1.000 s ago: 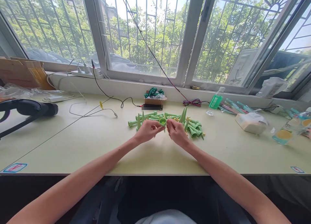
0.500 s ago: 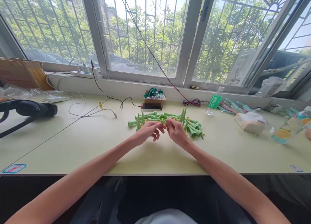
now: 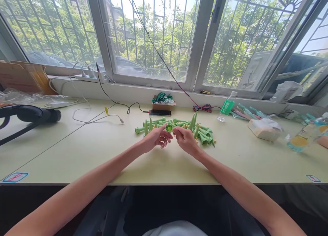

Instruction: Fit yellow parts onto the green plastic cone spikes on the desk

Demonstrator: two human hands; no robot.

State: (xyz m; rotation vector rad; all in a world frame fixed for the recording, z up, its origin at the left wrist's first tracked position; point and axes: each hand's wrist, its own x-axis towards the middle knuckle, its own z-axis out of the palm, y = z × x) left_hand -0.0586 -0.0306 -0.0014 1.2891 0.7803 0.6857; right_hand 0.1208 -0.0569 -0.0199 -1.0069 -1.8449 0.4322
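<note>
My left hand (image 3: pixel 155 138) pinches a green plastic cone (image 3: pixel 169 127) by its wide round end, which faces me. My right hand (image 3: pixel 186 139) is closed beside it, its fingertips touching the cone's right side near a small yellow piece. Both hands hover just above the pale green table (image 3: pixel 102 150), right in front of a pile of green cones (image 3: pixel 202 133), several lying flat and a few standing upright.
A dark phone (image 3: pixel 160 112) and a small box of green bits (image 3: pixel 162 101) lie behind the pile. A bottle (image 3: pixel 226 107), a white pouch (image 3: pixel 265 129) and packets sit to the right. Cables (image 3: pixel 97 118) and a black headset (image 3: pixel 28 114) lie to the left.
The cone has shifted slightly left and up between my fingers. My left fingers have spread a little below it. Both arms stay in place.
</note>
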